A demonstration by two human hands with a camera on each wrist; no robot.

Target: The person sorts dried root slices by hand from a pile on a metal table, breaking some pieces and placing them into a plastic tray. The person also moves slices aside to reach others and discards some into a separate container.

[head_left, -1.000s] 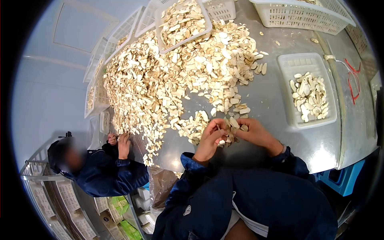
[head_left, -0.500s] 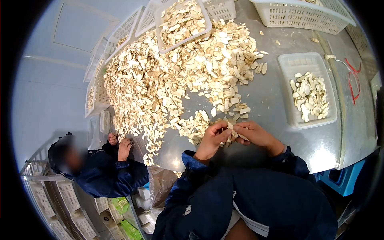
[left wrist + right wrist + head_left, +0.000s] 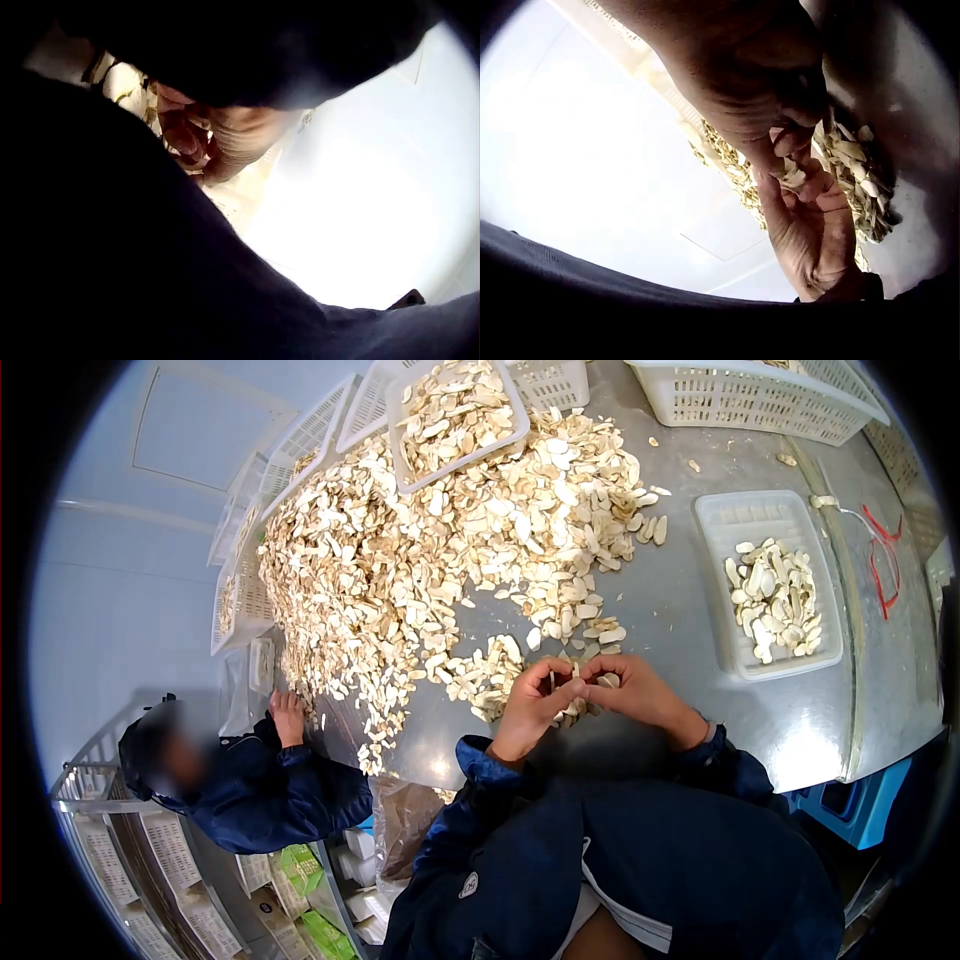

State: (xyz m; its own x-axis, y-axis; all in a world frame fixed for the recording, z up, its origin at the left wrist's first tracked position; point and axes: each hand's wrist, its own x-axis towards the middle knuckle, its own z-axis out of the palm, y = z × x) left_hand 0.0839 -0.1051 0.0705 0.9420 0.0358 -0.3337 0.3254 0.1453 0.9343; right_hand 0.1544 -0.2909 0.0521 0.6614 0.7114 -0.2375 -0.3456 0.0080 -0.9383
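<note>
My left hand (image 3: 530, 710) and right hand (image 3: 645, 695) meet over the near edge of the pale dried slices (image 3: 490, 675). In the right wrist view a small pale slice (image 3: 793, 177) is pinched between the fingertips of the left hand (image 3: 817, 232) and the right hand (image 3: 750, 97). Both thumbs and forefingers are bent round it. More slices lie on the table just under the hands. In the left wrist view, dark sleeves hide most of the scene, and part of a hand (image 3: 240, 139) shows.
A large heap of slices (image 3: 370, 560) spreads across the steel table (image 3: 660, 600). To the right, a white tray (image 3: 712, 530) holds some slices; red-rimmed glasses (image 3: 880, 575) lie beyond. White baskets (image 3: 740, 405) line the back. Another person (image 3: 270, 790) works at the left.
My hands have drawn together, and the slice seen between them has turned and is now mostly covered by fingers. The other person's hand has shifted left along the table edge.
</note>
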